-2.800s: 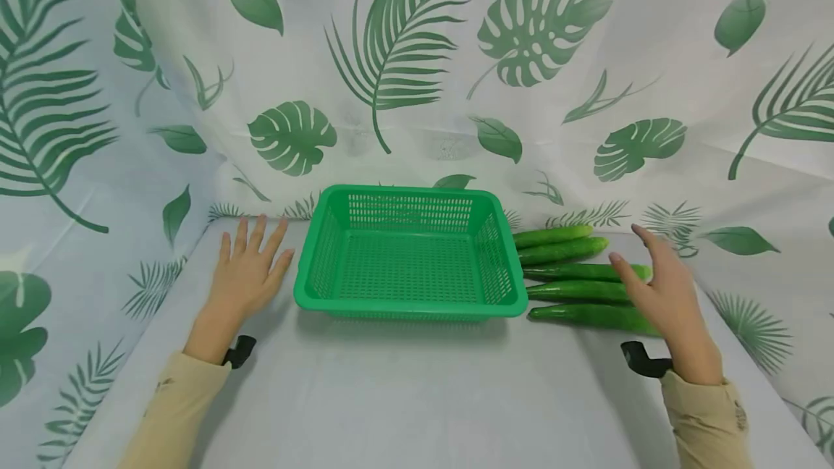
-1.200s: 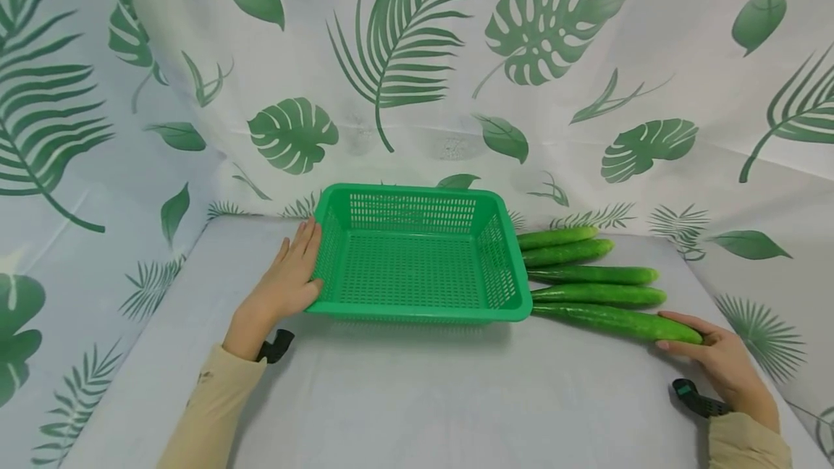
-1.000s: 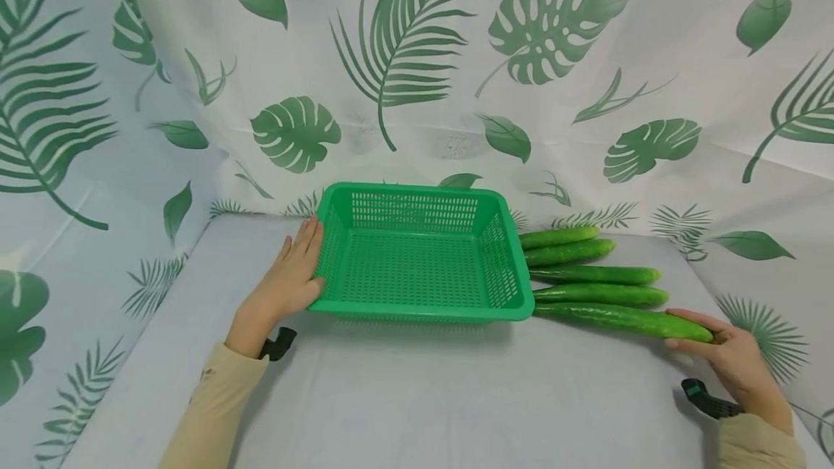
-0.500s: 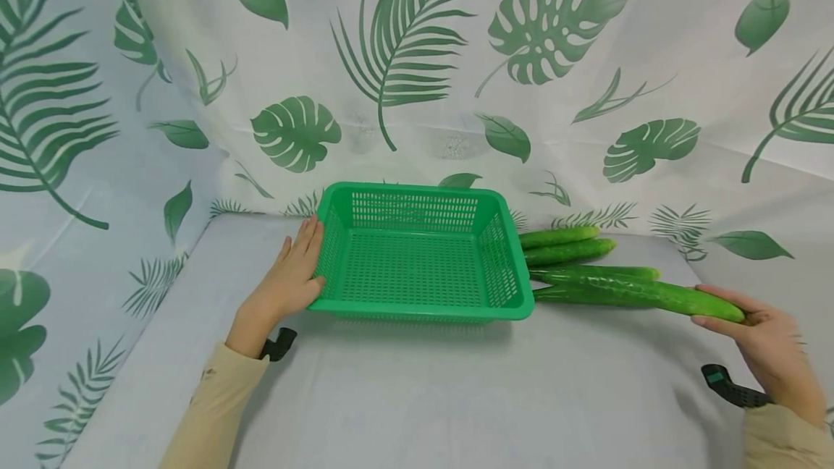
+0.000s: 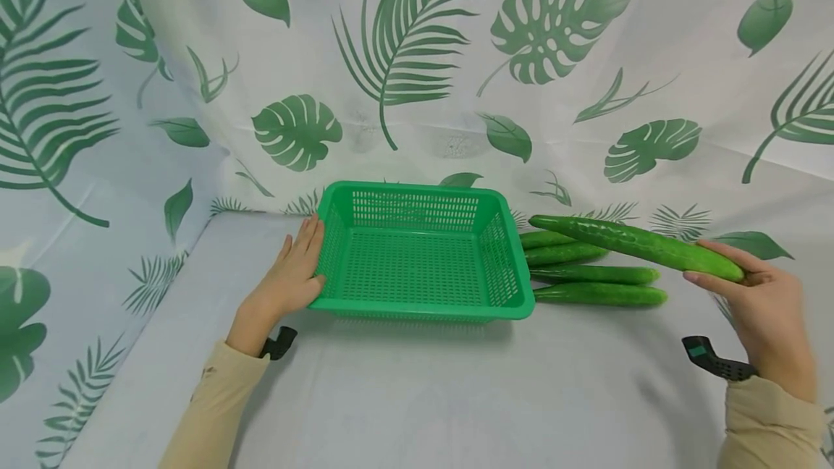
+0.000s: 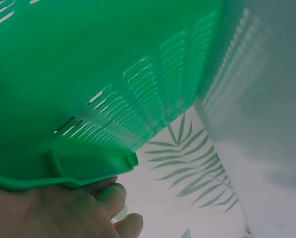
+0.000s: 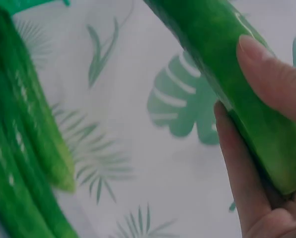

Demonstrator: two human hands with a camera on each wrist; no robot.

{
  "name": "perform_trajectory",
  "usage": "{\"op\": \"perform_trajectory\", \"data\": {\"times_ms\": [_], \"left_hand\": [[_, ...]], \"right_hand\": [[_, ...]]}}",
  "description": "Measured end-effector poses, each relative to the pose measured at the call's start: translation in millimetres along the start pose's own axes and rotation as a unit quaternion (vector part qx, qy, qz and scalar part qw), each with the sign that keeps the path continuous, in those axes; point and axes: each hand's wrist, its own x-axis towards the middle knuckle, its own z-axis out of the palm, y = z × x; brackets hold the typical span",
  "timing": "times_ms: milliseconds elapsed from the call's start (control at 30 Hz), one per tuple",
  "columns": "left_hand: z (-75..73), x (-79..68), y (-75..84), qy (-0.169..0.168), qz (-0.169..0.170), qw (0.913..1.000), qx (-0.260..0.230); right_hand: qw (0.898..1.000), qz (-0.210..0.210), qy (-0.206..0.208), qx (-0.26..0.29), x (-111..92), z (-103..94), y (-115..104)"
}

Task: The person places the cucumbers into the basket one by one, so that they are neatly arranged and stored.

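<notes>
A green plastic basket (image 5: pixel 423 309) with slotted walls stands in the middle of the table, with nothing inside. My left hand (image 5: pixel 288 277) rests against its left rim, fingers straight along the edge. In the left wrist view, that hand lies against the rim of the basket (image 6: pixel 83 54). On the right, my right hand (image 5: pixel 769 302) grips a long cucumber (image 5: pixel 625 241) by its pale end, thumb on one side and fingers on the other. This cucumber (image 7: pixel 227 59) is raised, its dark tip pointing left toward the basket. Several more cucumbers (image 5: pixel 599 294) lie beside the basket's right wall.
White table cloth (image 5: pixel 417 396) spreads in front of the basket. A white curtain (image 5: pixel 417 56) with printed green leaves hangs close behind the basket and along both sides.
My left hand has moved onto the basket's left rim. My right hand has taken the nearest cucumber by its end, drawn it right, and lifted it above the others.
</notes>
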Motion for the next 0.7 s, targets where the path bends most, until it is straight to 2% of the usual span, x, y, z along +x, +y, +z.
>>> {"op": "perform_trajectory", "data": {"times_ms": [133,333,433,700], "left_hand": [[-0.2,-0.1,0.2,0.000,0.000,1.0000,0.001],[0.3,-0.2,1.1,0.000,0.002,1.0000,0.001],[0.4,-0.1,1.5,-0.001,0.003,1.0000,0.001],[-1.1,-0.5,0.6,-0.004,0.007,1.0000,0.002]], "right_hand": [[0.998,-0.024,-0.017,0.053,7.7,23.3,-11.7],[0.993,-0.031,-0.051,0.099,20.6,59.0,-27.8],[0.992,-0.039,-0.069,0.099,27.9,78.6,-33.3],[0.992,-0.051,-0.102,0.047,42.6,138.6,-38.2]]}}
